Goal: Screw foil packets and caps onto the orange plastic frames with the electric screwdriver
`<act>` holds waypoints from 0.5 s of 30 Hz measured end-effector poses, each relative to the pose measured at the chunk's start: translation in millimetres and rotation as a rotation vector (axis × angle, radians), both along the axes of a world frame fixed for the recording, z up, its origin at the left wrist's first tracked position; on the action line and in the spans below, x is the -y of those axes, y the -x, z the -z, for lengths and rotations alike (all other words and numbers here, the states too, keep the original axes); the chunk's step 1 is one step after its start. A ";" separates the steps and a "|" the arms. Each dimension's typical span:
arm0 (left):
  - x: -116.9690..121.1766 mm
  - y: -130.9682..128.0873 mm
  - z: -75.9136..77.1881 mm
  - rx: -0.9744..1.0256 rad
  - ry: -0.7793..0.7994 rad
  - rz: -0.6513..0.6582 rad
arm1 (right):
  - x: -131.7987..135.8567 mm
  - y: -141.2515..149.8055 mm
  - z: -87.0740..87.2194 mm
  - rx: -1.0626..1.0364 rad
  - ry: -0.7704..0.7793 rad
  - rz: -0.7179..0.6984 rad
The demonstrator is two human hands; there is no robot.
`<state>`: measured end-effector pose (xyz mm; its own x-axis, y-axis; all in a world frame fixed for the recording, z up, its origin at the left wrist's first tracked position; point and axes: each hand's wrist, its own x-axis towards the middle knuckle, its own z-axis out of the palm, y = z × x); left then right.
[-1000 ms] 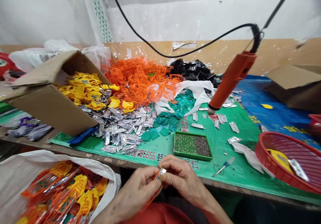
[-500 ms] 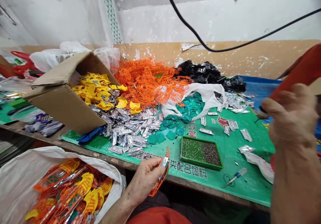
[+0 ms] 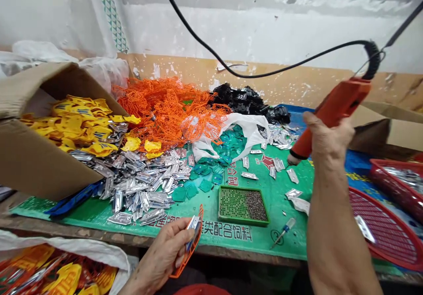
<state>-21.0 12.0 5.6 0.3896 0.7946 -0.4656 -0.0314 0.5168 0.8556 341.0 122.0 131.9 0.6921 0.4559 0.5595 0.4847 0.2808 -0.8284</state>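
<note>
Orange plastic frame [image 3: 194, 253] is sitting in the person's left hand [image 3: 161, 253], just above the front edge of the workbench, its long axis tilting from lower left up to upper right, with its top end pointing up and its lower end toward the person. A silver foil packet [image 3: 193, 224] is lying against the frame's inner side, and a small blue piece [image 3: 189, 245] is showing beside it. The left hand is curled almost closed, its fingers wrapping around the frame and packet and gripping them. The right hand [image 3: 327, 138] is raised and closed firmly around the barrel of an orange corded electric tool [image 3: 335, 105], with the thumb lying along it. The tool's narrow tip is pointing down and left toward the green printed work mat [image 3: 228, 237], while its coiled black cord [image 3: 372, 53] is rising from the rear end. Whether the tip touches the mat is hard to tell. Loose foil packets [image 3: 139, 189] are spreading across the mat beside a green tray of small dark studs [image 3: 243, 206], and a small screwdriver [image 3: 284, 232] is lying near the mat's front edge. Behind them, a tangled orange plastic heap [image 3: 168, 110] is rising beside an open cardboard box of yellow pieces [image 3: 42, 154].
</note>
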 end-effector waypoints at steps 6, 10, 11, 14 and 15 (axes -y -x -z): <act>-1.6 -1.3 -0.7 -0.037 0.031 0.000 | -3.1 43.4 -5.8 -0.260 0.111 -0.466; -2.5 -4.0 -7.9 -0.032 0.014 0.000 | 12.3 81.0 9.4 -0.332 0.154 -0.607; -3.0 -4.5 -10.1 -0.030 0.008 0.008 | 17.8 89.4 16.3 -0.350 0.167 -0.641; -4.6 -5.4 -14.1 -0.050 0.001 0.033 | 34.6 108.6 38.9 -0.371 0.161 -0.685; -4.9 -5.6 -14.2 -0.063 -0.003 0.031 | 39.4 112.8 45.4 -0.369 0.136 -0.674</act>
